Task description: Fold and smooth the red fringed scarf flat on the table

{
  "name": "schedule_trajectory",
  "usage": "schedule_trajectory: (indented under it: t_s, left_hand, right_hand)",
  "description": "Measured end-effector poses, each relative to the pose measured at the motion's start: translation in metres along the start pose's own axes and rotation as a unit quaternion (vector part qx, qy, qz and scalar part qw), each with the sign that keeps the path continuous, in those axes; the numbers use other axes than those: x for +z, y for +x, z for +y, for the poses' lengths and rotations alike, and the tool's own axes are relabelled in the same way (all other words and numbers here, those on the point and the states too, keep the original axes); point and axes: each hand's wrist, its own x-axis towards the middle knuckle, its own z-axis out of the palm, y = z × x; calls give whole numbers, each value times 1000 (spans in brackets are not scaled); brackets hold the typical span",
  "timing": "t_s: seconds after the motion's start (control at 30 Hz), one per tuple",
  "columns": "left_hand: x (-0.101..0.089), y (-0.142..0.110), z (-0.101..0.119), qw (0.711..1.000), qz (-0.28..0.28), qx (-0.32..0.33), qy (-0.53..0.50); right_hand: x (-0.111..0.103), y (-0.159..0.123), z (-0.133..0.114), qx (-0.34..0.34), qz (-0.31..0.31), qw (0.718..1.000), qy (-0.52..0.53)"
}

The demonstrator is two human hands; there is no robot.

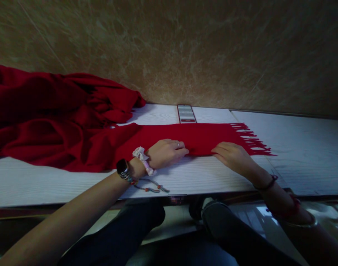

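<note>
A red fringed scarf [202, 135] lies across the white wood-grain table, its right part flat and narrow, with the fringe spread at the right end. My left hand [167, 152], wearing a ring, is closed on the scarf's near edge, fingertips pressed together at the cloth. A short way to the right, my right hand [232, 155] pinches the same near edge close to the fringe. Toward the left the scarf runs into loose, rumpled folds. My fingertips partly hide the edge they hold.
A heap of red cloth [60, 99] covers the table's left side against the brown marbled wall [169, 51]. A phone [186, 113] with a lit screen lies behind the scarf. The white table [302, 147] ends just in front of my legs.
</note>
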Motion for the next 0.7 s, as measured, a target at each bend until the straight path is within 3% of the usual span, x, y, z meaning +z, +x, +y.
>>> schedule_trajectory:
  t_s: [0.43, 0.7]
  left_hand:
    - [-2, 4, 3, 999, -26, 37, -6]
    - [4, 4, 5, 1000, -3, 31, 5]
  right_hand:
    - [1, -5, 2, -39, 31, 999, -1]
    - [5, -4, -3, -65, 47, 997, -3]
